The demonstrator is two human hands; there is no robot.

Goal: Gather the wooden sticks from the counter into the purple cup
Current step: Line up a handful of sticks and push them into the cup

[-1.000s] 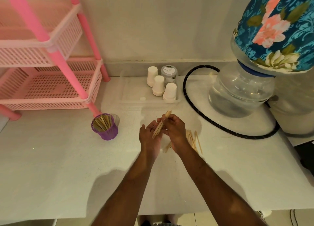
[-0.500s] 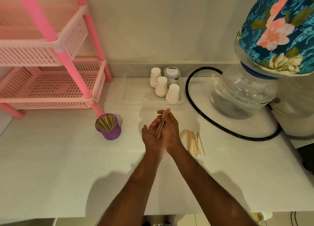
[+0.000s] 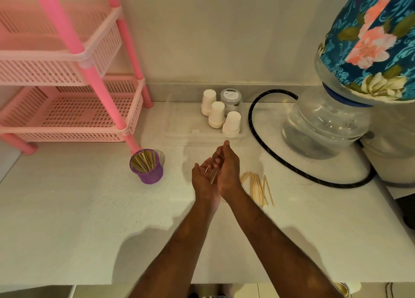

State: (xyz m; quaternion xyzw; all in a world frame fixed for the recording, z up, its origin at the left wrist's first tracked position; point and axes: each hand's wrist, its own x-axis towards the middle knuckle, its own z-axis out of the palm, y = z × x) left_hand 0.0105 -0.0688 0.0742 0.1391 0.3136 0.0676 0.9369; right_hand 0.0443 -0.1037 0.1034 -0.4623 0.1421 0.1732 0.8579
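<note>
Both hands met above the counter, palms facing, with a small bundle of sticks pressed between them. The left hand lay cupped, fingers loosely straight under the bundle; the right hand stood edge-on against it, fingers laid along the sticks, though whether they curled round them could not be told. The bundle's long axis ran from about 7 to 1 o'clock. The cup, already holding many sticks, stood upright at roughly 9 o'clock from the hands, a clear gap away, so the left hand was the nearer. A loose pile lay flat at about 4 o'clock, just beside the right wrist, its sticks pointing mostly 12 to 6. The likely next carry would run leftward, tipping the bundle upright over the rim.
</note>
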